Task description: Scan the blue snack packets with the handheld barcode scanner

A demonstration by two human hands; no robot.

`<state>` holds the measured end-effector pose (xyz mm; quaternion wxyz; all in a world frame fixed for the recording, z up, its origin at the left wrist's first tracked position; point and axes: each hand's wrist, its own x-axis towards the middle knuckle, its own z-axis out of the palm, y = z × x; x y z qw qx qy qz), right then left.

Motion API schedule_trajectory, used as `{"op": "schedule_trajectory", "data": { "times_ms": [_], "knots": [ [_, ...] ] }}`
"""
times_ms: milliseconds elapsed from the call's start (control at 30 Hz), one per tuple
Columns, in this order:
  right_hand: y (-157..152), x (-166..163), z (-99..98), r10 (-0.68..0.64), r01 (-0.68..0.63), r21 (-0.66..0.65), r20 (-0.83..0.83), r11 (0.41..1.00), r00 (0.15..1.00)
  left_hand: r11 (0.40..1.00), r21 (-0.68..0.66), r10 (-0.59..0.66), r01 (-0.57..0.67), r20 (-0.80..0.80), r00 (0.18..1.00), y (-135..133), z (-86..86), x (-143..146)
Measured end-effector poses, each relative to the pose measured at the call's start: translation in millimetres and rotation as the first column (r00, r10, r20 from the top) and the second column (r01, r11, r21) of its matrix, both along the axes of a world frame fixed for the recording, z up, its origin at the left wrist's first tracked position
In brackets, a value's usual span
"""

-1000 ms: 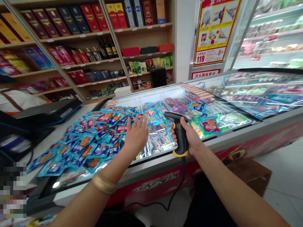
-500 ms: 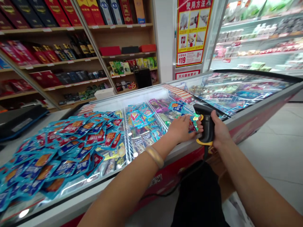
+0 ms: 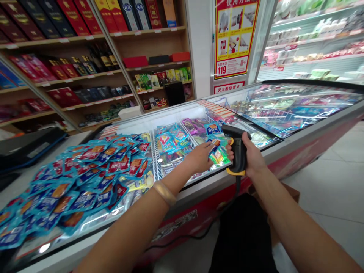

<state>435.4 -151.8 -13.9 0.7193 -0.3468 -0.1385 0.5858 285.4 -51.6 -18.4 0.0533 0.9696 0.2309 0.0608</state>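
My right hand [image 3: 253,155] is wrapped round the grip of a black and yellow barcode scanner [image 3: 240,151], whose head points left over the freezer. Its cable hangs down from the handle. My left hand [image 3: 200,157] is closed on the edge of a small blue snack packet [image 3: 215,145], just left of the scanner; the fingers partly cover it. Beyond that hand, another blue snack packet [image 3: 212,129] lies on the freezer's glass top. Far to the left spreads a large heap of blue and red snack packets [image 3: 93,170], loosely overlapping on the glass.
The long chest freezer [image 3: 307,144] runs across in front of me, with wire baskets of frozen goods under its glass. Shelves of boxes and bottles [image 3: 153,30] stand behind. A black case [image 3: 31,148] lies at left, and a cardboard box [image 3: 288,191] sits low at right.
My left hand has moved left, away from the scanner, with a blue packet showing in its fingers. The scanner has shifted slightly left in view with my right hand.
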Motion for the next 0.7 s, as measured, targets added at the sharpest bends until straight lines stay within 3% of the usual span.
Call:
{"op": "schedule_trajectory", "data": {
  "times_ms": [133,267,367,433,500,567,633,700],
  "knots": [
    [11.8,-22.3,-1.6,0.082,-0.082,0.016,-0.023,0.997,0.996,0.995,-0.011,0.094,-0.094,0.036,0.995,9.8,-3.2,-37.2],
    [18.1,-39.5,-5.1,0.139,-0.139,0.021,-0.004,0.990,0.990,0.949,0.003,0.310,-0.314,0.151,0.939,18.4,-2.8,-64.4],
    [19.3,-47.2,-6.3,0.157,-0.157,0.017,0.002,0.987,0.988,0.872,-0.098,0.484,-0.479,0.311,0.818,26.1,0.5,-78.1],
    [19.7,-51.4,-6.2,0.177,-0.177,0.015,-0.006,0.984,0.984,0.818,-0.217,0.568,-0.533,0.452,0.687,31.9,1.0,-83.9],
    [20.3,-56.1,-5.9,0.201,-0.201,0.009,-0.010,0.980,0.980,0.787,-0.368,0.609,-0.495,0.590,0.530,37.6,-1.6,-87.0],
    [21.7,-61.6,-5.6,0.224,-0.224,0.012,-0.003,0.975,0.975,0.769,-0.515,0.637,-0.378,0.667,0.387,42.0,-6.7,-88.1],
    [23.7,-67.5,-5.6,0.253,-0.253,0.022,0.000,0.967,0.968,0.751,-0.609,0.660,-0.253,0.685,0.310,44.3,-12.1,-88.5],
    [25.8,-73.1,-5.3,0.282,-0.282,0.025,-0.009,0.959,0.959,0.738,-0.649,0.672,-0.184,0.682,0.288,44.5,-15.4,-89.1]
  ]
}}
